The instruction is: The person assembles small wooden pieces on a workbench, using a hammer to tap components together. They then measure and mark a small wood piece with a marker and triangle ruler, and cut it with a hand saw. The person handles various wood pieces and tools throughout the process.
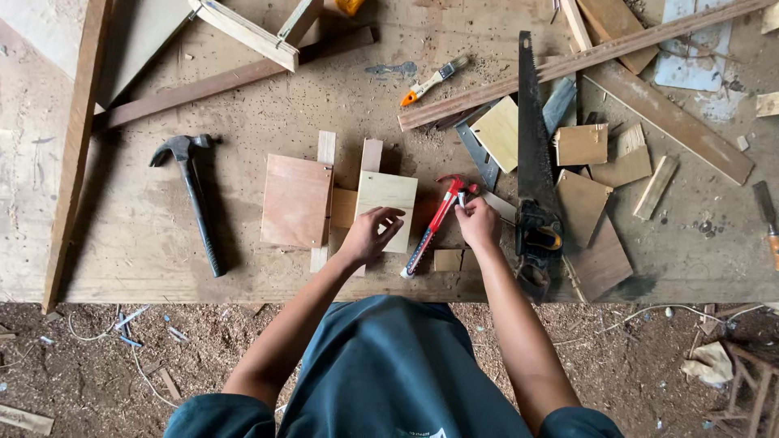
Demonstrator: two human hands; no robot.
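Plywood pieces (297, 200) beside a claw hammer (193, 199) on the surface (122, 243); left hand (369, 234), fingers curled, rests on a pale panel (388, 199); right hand (479, 223) pinches the red glue gun (438, 221), near a handsaw (531, 162).

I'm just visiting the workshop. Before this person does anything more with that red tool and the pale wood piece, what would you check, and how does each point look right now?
1. Left hand steadies the pale wood panel: ok, fingers rest on its lower edge.
2. Right hand has hold of the red tool: ok, fingers are at its upper end.
3. Whether the tool's tip is exposed: cannot tell, the fingers hide it.
4. Handsaw away from the right hand: not ok, its handle lies right beside the wrist.
5. Hammer out of the way: ok, it lies apart on the left.
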